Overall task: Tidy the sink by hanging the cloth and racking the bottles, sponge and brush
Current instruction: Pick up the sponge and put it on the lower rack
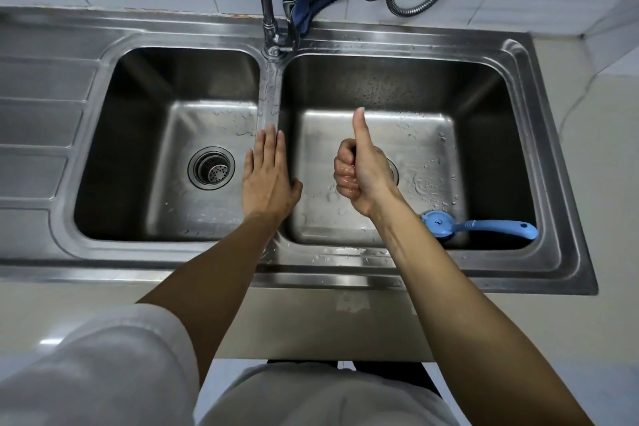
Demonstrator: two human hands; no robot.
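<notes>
The right hand [363,169] is curled into an empty fist, thumb up; the left hand [268,180] lies flat and slack on the stainless steel double sink's [273,93] divider. The blue plastic round-headed brush [477,228] lies along the right basin's near wall, handle running rightward, head nearest the right hand.

**Steel sink counter, two basins, one brush in the right one**

Stainless counter [380,278] with a ribbed drainboard [38,128] at its left edge. Left basin [114,156] holds only its drain strainer [211,168]. Right basin [491,135] is wet, water drops on floor and front rim; a blue brush [479,229] lies in its front right corner, round head toward the middle, handle tip against the right wall. Left hand [268,180] rests flat on the divider [271,93] between the basins. Faucet base [276,40] stands at the back edge, on the divider line.
</notes>
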